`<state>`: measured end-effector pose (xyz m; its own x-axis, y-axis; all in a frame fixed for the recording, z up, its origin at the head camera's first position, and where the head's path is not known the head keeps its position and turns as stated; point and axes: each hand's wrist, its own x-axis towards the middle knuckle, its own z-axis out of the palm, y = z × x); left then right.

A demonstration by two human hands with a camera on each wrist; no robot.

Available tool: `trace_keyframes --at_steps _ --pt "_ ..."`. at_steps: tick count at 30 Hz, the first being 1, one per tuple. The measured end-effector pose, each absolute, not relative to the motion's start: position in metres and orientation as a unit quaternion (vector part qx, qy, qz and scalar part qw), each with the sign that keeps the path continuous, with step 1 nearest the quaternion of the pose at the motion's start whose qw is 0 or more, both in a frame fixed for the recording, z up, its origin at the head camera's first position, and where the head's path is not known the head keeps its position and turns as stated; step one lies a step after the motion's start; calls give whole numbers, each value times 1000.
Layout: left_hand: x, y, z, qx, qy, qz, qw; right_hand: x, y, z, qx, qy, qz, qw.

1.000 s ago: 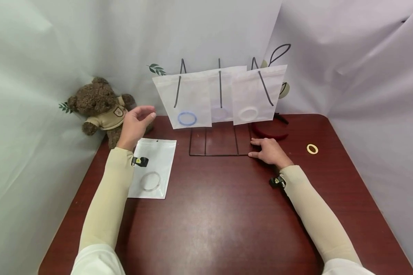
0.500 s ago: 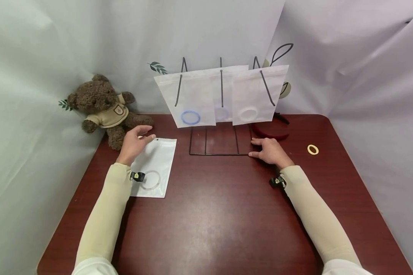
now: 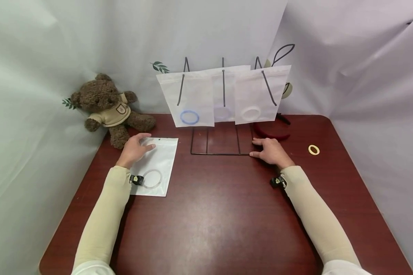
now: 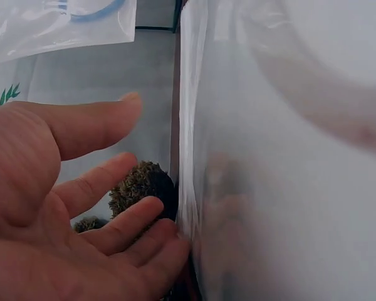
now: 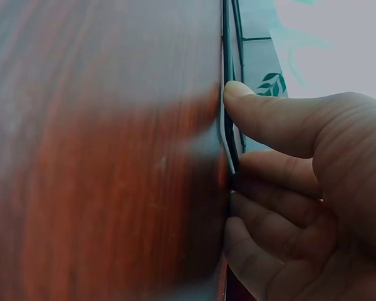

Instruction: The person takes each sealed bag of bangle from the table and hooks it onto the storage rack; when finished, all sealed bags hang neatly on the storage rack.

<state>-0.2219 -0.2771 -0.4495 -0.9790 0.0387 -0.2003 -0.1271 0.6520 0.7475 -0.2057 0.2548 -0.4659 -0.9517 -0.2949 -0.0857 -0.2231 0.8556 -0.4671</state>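
Note:
My left hand (image 3: 135,149) hovers at the upper left of a white zip bag (image 3: 165,164) that lies on the table. Its thumb and fingers are spread, with nothing between them. A pale ring (image 3: 161,178) shows through the bag's window. At its front right corner, my right hand (image 3: 271,151) holds the base of a black wire display rack (image 3: 221,154). In the right wrist view the thumb and forefinger meet the thin wire (image 5: 229,125). Three zip bags hang from the rack's hooks, including a left bag (image 3: 196,89) with a blue ring (image 3: 181,117) inside.
A brown teddy bear (image 3: 115,114) in a beige shirt sits at the back left, close behind my left hand. Red curved handles (image 3: 271,136) lie behind the right hand. A small cream ring (image 3: 313,149) rests on the right. White cloth walls (image 3: 364,95) enclose the table.
My left hand has come down from in front of the bear to the top of the flat bag, and its fingers have spread. The right hand stays at the rack's corner.

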Motion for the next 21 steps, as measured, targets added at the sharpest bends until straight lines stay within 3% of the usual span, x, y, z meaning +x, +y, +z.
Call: trace_keyframes --at_steps 12,21 --pt "-229 -271 -456 11 939 321 124 -205 256 -467 -133 960 -234 77" --pt "-228 -266 -457 9 929 342 142 -206 255 -466 -134 960 -235 72"
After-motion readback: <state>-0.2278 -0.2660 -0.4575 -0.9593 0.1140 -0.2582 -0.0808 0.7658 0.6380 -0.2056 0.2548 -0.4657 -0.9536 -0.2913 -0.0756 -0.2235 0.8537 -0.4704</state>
